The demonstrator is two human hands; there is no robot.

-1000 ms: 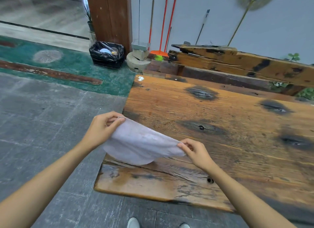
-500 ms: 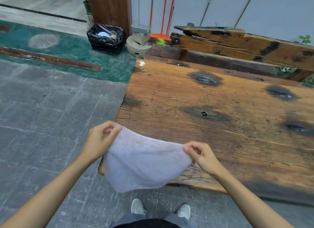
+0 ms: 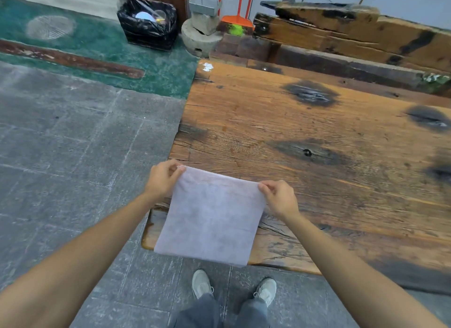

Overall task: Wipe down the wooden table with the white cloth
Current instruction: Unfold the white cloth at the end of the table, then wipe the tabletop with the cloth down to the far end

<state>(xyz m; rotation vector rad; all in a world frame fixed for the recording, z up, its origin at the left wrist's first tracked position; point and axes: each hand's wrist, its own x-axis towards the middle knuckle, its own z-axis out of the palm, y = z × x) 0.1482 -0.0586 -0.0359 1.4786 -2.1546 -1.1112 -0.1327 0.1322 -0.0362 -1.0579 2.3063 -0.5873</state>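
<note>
White cloth [image 3: 210,217] hangs flat below both hands' pinching fingers [image 3: 179,169], left hand [image 3: 162,180], right hand [image 3: 280,197]; table [image 3: 317,181] lies directly beyond.

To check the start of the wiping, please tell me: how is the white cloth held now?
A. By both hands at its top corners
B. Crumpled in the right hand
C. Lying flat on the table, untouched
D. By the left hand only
A: the left hand and the right hand each pinch a top corner of the white cloth, which hangs spread over the wooden table edge.
</note>
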